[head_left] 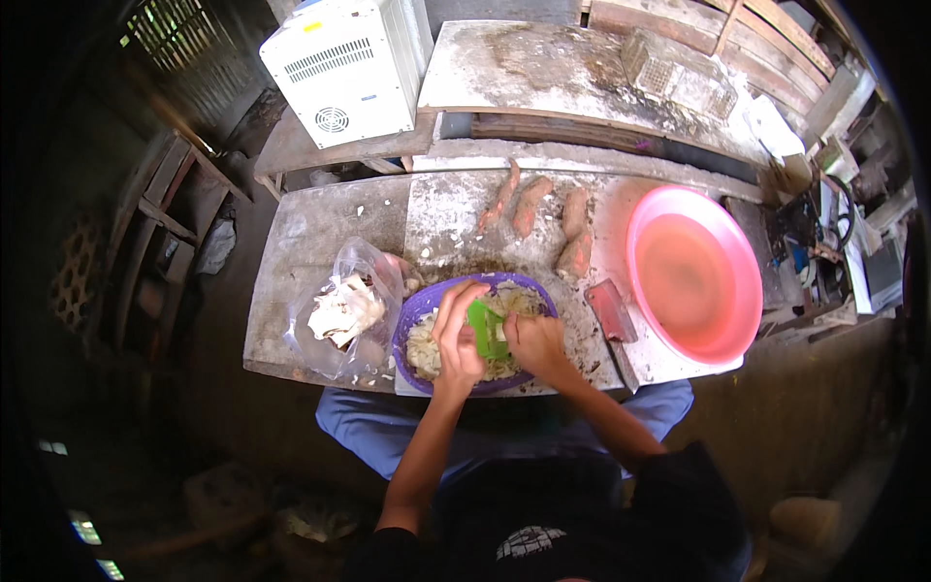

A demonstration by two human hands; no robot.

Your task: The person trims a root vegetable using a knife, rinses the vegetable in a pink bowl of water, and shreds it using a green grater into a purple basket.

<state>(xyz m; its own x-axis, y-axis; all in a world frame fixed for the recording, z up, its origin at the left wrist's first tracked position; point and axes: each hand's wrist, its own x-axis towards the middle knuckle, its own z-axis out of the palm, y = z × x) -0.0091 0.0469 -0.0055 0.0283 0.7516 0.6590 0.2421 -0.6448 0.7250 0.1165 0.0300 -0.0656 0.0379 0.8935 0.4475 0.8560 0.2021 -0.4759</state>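
Note:
My left hand (456,335) grips a green plastic tool (485,328), which looks like a hand grater, over a purple basket (408,315). My right hand (536,344) is closed at the tool's right side, on what seems a pale piece of root mostly covered by the fingers. Pale shreds (424,351) fill the basket beneath both hands. Beyond it lie several reddish-brown tubers, among them one thin tuber (500,197) and one thicker tuber (531,207).
A pink basin (635,247) of cloudy water stands at the right. Between it and the basket lie a reddish block (613,310) and a knife (624,365). At the left sits a clear plastic bag (386,267) with pale scraps. A white appliance (349,73) stands behind.

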